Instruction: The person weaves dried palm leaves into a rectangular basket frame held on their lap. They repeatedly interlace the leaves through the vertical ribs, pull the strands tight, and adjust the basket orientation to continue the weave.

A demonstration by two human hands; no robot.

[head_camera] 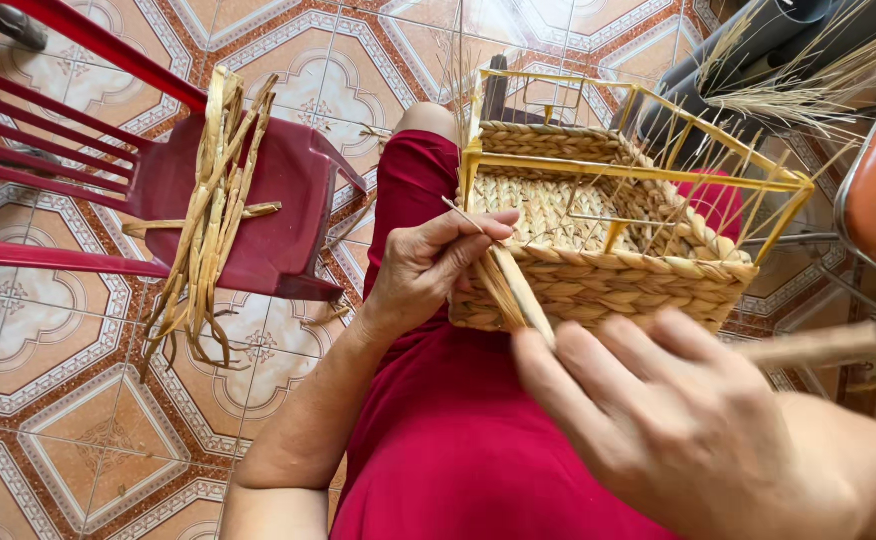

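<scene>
While left hand point(428, 265) pinches strand point(513, 290) — basket point(608, 280), chair point(268, 200) beside

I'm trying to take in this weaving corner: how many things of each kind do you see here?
Woven basket on its yellow frame: 1
Red plastic chairs: 1
Bundles of dried strands on the chair: 1
Hands at work, left hand and right hand: 2
Total: 5

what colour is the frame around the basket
Yellow frame over the tan woven basket; head view.
</scene>
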